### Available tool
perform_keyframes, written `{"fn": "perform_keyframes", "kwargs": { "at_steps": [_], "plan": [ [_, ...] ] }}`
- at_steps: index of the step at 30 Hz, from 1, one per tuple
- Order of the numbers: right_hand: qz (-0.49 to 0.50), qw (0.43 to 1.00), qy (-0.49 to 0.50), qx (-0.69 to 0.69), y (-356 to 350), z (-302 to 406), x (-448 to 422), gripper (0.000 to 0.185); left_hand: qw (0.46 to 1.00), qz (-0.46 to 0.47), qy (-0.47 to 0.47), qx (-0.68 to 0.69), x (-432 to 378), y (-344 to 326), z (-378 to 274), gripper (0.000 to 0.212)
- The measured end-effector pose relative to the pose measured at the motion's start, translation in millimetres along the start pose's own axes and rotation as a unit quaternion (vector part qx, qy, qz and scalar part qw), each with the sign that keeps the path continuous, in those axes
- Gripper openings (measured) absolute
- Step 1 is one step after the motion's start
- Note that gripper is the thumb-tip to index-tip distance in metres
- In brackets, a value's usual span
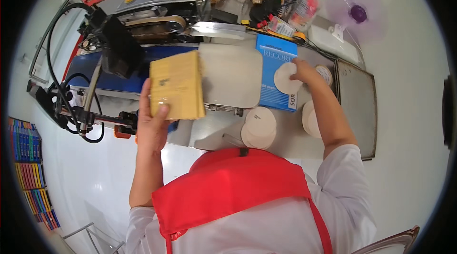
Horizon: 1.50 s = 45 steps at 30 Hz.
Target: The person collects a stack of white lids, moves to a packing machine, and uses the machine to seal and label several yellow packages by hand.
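Note:
My left hand (153,122) grips a yellow paper-wrapped packet (175,86) with clear tape on it, raised at the left edge of a pale flat plate (230,75). On a blue record book (273,100), my right hand (301,72) has its fingertips at a round cream disc (285,78); whether it pinches the disc cannot be told. A pile of similar discs (259,129) lies near the metal table's front edge. More discs (311,120) lie partly hidden under my right forearm.
A belt machine (157,22) with a blue conveyor (132,79) stands at the left, beneath a black device on a metal arm (117,47). Behind the book are containers, pens and tools. A metal tray (357,111) is at the right, near a spinning purple fan (358,13).

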State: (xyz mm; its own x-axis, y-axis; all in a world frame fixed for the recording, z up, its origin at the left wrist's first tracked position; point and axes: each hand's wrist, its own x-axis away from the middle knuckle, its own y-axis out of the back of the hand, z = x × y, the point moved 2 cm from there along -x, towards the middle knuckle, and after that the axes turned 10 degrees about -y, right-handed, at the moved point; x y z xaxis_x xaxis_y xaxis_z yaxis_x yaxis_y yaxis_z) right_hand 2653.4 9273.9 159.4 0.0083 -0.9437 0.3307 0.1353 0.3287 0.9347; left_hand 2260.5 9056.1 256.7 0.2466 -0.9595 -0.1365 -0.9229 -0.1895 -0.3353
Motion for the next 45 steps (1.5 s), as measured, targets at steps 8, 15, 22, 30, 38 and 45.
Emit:
{"fn": "perform_keyframes", "kwargs": {
  "at_steps": [8, 15, 22, 30, 38, 45],
  "plan": [
    [0.055, 0.817, 0.227, -0.528, 122, 97, 89, 0.036, 0.881, 0.117, -0.167, -0.428, -31, -26, 14, 0.068],
    [0.065, 0.909, 0.223, -0.347, 70, 213, 98, 0.029, 0.837, 0.098, -0.186, -0.506, -30, -32, 3, 0.057],
    [-0.052, 0.933, 0.23, -0.272, 57, 217, 105, 0.028, 0.77, 0.17, -0.324, -0.523, -24, -14, 13, 0.052],
    [-0.101, 0.934, 0.207, -0.275, 50, 237, 100, 0.029, 0.832, 0.124, -0.255, -0.476, -37, 9, 6, 0.043],
    [-0.17, 0.945, 0.174, -0.221, 48, 267, 100, 0.028, 0.81, 0.129, -0.273, -0.503, -35, 17, 4, 0.047],
    [-0.203, 0.947, 0.178, -0.171, 47, 285, 100, 0.024, 0.772, 0.111, -0.305, -0.547, -38, 29, -2, 0.042]
  ]
}}
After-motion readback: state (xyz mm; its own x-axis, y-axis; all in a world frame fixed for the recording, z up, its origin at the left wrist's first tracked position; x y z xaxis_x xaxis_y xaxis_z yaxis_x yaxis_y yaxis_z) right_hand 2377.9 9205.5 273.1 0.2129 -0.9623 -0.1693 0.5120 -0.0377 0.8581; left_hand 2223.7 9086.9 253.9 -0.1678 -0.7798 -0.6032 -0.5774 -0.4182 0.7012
